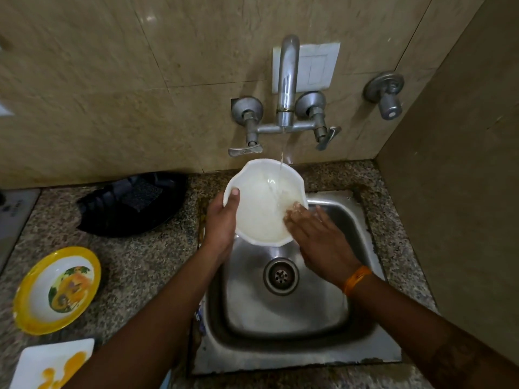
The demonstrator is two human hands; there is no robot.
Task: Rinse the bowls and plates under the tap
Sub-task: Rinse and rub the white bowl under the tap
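Your left hand (222, 220) grips the white bowl (262, 203) at its left rim, thumb hooked inside. Your right hand's fingers (297, 213), straight and together, rub the wet interior beneath the tap (286, 82) stream, over the sink (331, 346). Turn the bowl so water sweeps every wall. Left fingers beneath are hidden; the soiled square plate (53, 363) is cropped.

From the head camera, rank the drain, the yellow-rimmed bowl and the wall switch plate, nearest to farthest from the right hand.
Measured from the right hand:
1. Drain, just below it in the sink.
2. Wall switch plate, above, behind the tap.
3. Yellow-rimmed bowl, far left on the counter.
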